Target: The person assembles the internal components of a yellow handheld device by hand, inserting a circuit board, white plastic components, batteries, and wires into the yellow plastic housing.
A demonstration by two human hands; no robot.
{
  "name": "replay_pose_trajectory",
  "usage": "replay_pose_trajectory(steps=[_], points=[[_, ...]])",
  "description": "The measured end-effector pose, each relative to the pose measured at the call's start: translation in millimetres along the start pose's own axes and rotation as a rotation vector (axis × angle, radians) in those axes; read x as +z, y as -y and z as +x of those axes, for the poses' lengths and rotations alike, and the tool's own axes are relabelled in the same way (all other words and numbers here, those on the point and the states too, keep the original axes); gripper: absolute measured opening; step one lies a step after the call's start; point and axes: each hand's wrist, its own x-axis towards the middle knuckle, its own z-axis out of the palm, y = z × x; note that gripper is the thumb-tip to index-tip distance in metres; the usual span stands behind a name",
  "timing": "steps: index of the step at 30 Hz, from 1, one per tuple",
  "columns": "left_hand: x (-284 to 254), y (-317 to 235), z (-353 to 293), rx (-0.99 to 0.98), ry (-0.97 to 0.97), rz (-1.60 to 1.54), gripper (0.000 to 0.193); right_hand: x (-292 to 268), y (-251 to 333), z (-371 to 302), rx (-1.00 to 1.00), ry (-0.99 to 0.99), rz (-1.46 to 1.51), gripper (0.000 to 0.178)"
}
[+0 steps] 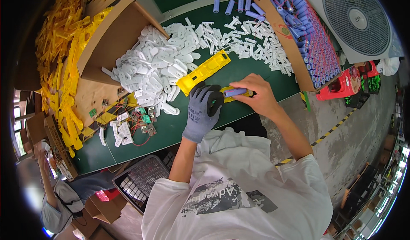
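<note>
My right hand (256,93), bare, pinches a purple cylindrical battery cell (235,92) between thumb and fingers. Directly beneath the cell is a yellow plastic shell (232,98), mostly covered by my hands. My left hand (204,110), in a grey glove with black fingertips, curls its fingers round the near end of that shell, by the left end of the cell. Just beyond my hands, a longer yellow plastic shell (205,72) with cut-outs lies slantwise on the green table (252,71).
White oval plastic covers (153,61) spill from a cardboard box (112,39) at left. Small white parts (256,39) lie behind; a box of purple cells (314,48) and a fan (357,19) stand right. Wired circuit boards (145,118) and yellow parts (64,69) sit left. Another person (60,197) is lower left.
</note>
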Motion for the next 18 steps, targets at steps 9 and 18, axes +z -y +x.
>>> replay_pose_trajectory(steps=[9, 18], points=[[-4.6, -8.0, -0.9, -0.041, -0.039, -0.012, 0.025, -10.7, -10.0, -11.3, -0.004, -0.236, 0.298, 0.028], [-0.9, -1.2, -2.6, -0.068, -0.028, 0.019, 0.026, -8.4, -2.4, -13.2, -0.061, -0.047, 0.046, 0.028]])
